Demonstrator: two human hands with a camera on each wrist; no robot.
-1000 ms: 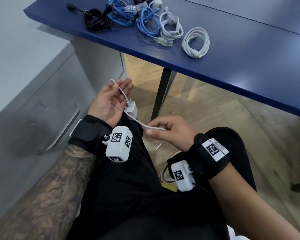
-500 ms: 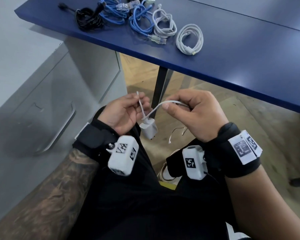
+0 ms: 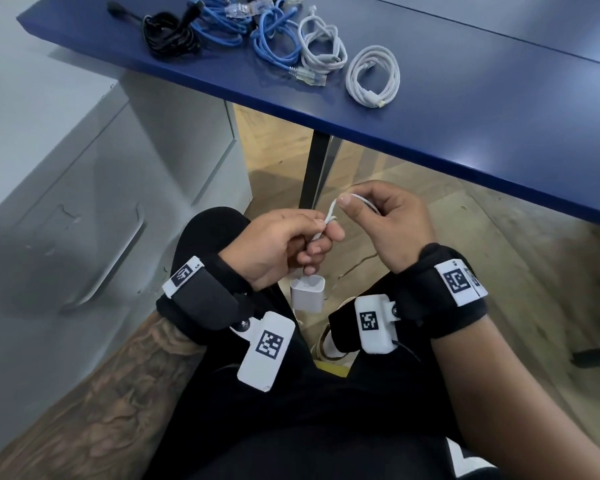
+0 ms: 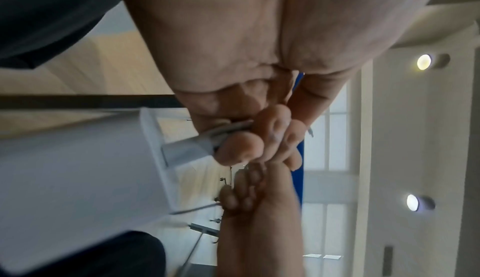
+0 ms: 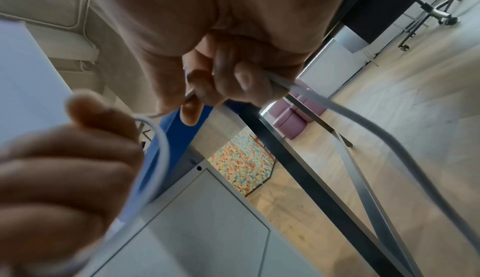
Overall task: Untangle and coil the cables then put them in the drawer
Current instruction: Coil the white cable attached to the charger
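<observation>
Head view: the left hand [image 3: 274, 247] has its fingers [image 3: 329, 233] curled around one thin white cable [image 3: 329, 216], pinching it. The right hand [image 3: 388, 223] sits just beside it and pinches the same cable between thumb and first finger. A small loop of cable goes from one hand to the other. One white charger [image 3: 307, 294] hangs from the cable, just under the left hand and over the lap. In the right wrist view, the cable [image 5: 369, 129] also runs out of the right fist and away to the floor side.

Both wrists wear black bands with white tag boxes.

Above the hands is one blue tabletop [image 3: 465, 109]. On it lie five more cables near the far edge: one black cable [image 3: 170, 36], two blue cables [image 3: 274, 39] close together, and two white cables. One white coil [image 3: 373, 76] is round and neat and lies apart from the others. The loose white one [image 3: 323, 46] touches a blue cable.

To the left stands one grey drawer cabinet [image 3: 94, 216]. Its drawers are closed.
</observation>
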